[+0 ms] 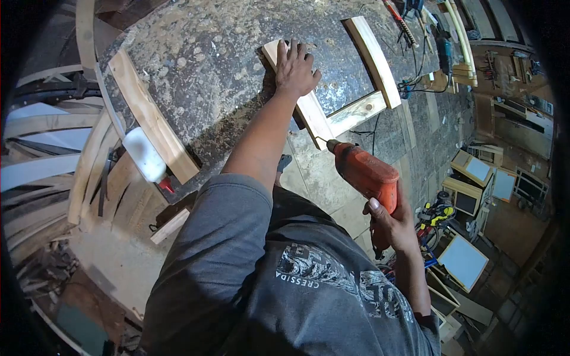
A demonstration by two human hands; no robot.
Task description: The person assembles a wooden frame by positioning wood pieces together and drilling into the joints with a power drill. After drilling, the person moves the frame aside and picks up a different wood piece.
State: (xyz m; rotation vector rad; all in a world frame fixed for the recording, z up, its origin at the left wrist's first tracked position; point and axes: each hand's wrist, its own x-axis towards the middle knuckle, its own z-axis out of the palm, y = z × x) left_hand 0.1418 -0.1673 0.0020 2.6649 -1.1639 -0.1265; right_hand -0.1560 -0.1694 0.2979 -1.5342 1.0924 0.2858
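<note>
My left hand (295, 68) lies with fingers spread on top of a pale wooden piece (314, 118) that reaches over the edge of the stained workbench (196, 71). An orange power drill (368, 172) is in my right hand (392, 222), its chuck pointing at the near end of that piece. The thin bit is at or very close to the wood; contact cannot be made out. A crosspiece (356, 113) runs from this piece to another wooden piece (374, 59) on the right.
On the bench's left lie a wooden board (151, 115) and a white glue bottle (143, 154) with a red tip. Curved wooden parts (89, 169) are stacked at the left. Tools and cables (442, 50) lie at the upper right. Framed panels (463, 261) stand at the right.
</note>
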